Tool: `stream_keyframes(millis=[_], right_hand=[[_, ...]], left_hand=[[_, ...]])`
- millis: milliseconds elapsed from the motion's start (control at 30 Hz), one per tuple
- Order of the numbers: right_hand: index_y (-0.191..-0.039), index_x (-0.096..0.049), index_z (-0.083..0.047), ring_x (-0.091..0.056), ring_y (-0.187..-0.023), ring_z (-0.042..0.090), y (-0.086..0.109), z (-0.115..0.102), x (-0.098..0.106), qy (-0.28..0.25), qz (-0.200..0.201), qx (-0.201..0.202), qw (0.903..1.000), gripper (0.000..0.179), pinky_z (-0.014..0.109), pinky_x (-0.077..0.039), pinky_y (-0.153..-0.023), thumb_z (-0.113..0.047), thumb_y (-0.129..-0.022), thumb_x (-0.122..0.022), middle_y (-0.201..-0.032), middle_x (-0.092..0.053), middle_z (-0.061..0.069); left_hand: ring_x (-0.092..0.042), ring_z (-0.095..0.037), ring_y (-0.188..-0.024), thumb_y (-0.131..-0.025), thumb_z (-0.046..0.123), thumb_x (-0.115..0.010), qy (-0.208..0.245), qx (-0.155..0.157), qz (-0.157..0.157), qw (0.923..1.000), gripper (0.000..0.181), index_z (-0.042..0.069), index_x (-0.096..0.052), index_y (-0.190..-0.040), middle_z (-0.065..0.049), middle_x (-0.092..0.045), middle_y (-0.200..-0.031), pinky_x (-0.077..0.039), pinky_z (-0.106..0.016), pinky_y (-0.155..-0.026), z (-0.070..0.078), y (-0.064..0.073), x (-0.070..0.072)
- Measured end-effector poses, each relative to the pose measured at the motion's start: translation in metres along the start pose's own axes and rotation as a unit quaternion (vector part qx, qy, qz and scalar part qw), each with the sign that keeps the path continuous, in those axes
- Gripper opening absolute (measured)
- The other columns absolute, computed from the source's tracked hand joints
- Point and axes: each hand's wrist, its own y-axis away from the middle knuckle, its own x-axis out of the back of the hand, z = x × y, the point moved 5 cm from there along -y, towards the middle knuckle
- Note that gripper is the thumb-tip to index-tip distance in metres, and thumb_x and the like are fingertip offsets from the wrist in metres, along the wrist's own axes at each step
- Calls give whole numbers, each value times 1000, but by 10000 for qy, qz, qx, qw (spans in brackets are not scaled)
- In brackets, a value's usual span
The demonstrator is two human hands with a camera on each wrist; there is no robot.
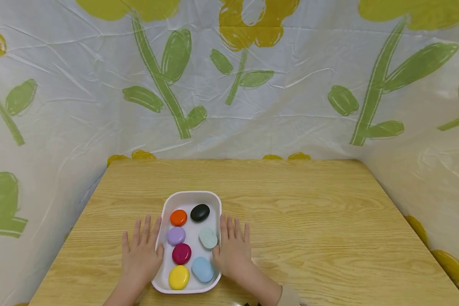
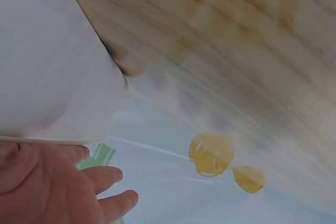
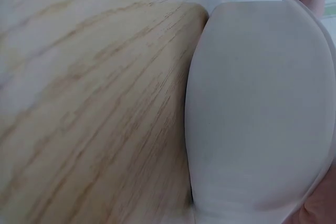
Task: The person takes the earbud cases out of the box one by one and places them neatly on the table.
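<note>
A white tray (image 1: 192, 194) stands on the wooden table, holding several smooth, pebble-shaped pieces. On its left side lie an orange piece (image 1: 178, 217), a lilac piece (image 1: 176, 236), a crimson piece (image 1: 181, 253) and a yellow piece (image 1: 179, 277). Along the right are a black piece (image 1: 200, 212), a pale mint piece (image 1: 208, 238) and a light blue piece (image 1: 202, 269). My left hand (image 1: 140, 257) rests against the tray's left side, fingers straight. Against the opposite side lies my right hand (image 1: 235, 250), fingers extended and thumb at the rim. Both wrist views show the tray's outer wall (image 3: 257, 103) close up.
The wood-grain table (image 1: 313, 221) extends right of and behind the tray. A white sheet (image 1: 298, 93) printed with yellow flowers and green leaves hangs around its back and sides. A small dark object (image 1: 247, 304) shows at the bottom edge of the head view.
</note>
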Motion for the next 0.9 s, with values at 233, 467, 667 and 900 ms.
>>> stream_keyframes(millis=[233,467,667,900], right_hand=[[-145,-17,-1,-18,-135,39,-1,0,1,-168,24,91,9998,70,57,-6,-109,-32,-88,-42,-146,-26,20],[-141,-30,-3,-25,-132,41,-10,6,24,-459,86,473,9978,67,61,-8,-106,-38,-88,-52,-143,-32,23],[-137,-39,-12,-37,-126,37,-34,5,56,-515,849,1382,9854,59,56,-29,-100,-29,-84,-62,-137,-40,20],[-134,-41,-15,-38,-125,26,-62,-10,50,-250,729,2690,9600,54,47,-34,-101,-26,-85,-61,-135,-43,10]], left_hand=[[-9,-40,-136,-89,25,-47,-2,-29,-25,10000,61,13,-25,-145,-19,-17,-150,5,-60,-106,-3,-1,0],[-11,-41,-135,-89,25,-47,147,-43,-53,9999,60,12,-27,-144,-20,-19,-149,3,-61,-106,-2,-1,2],[-10,-41,-135,-89,25,-47,147,-13,-71,9999,60,12,-28,-144,-20,-19,-149,1,-62,-106,-4,-2,3],[-10,-41,-135,-89,25,-47,109,-23,-50,9999,60,12,-28,-144,-19,-19,-149,0,-62,-105,-6,-4,3]])
